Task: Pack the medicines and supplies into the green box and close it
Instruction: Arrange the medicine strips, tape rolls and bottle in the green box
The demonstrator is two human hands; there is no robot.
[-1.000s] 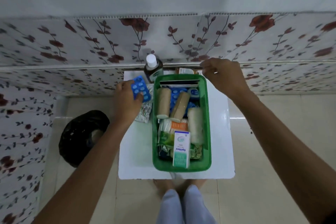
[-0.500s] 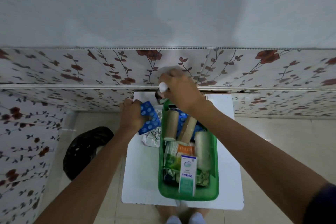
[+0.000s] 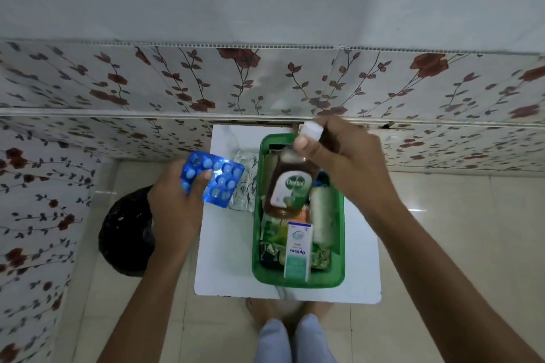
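Observation:
The open green box [image 3: 339, 244] sits on a small white table [image 3: 224, 259], holding bandage rolls, sachets and a white-and-green Optibex carton [image 3: 298, 250]. My right hand [image 3: 348, 165] grips a brown Dettol bottle [image 3: 287, 186] by its neck near the white cap and holds it tilted over the box's far half. Left of the box, my left hand [image 3: 174, 200] holds a blue blister pack of pills [image 3: 213, 180] above the table. A silver blister strip [image 3: 244, 183] lies on the table beside the box's left wall.
A floral-patterned wall panel [image 3: 265, 82] runs right behind the table. A black bag [image 3: 126, 233] sits on the tiled floor to the left. My feet and legs [image 3: 295, 336] are below the table's near edge.
My right hand reached to the table's far edge, took the brown bottle and lifted it over the box. My left hand raised the blue blister pack slightly.

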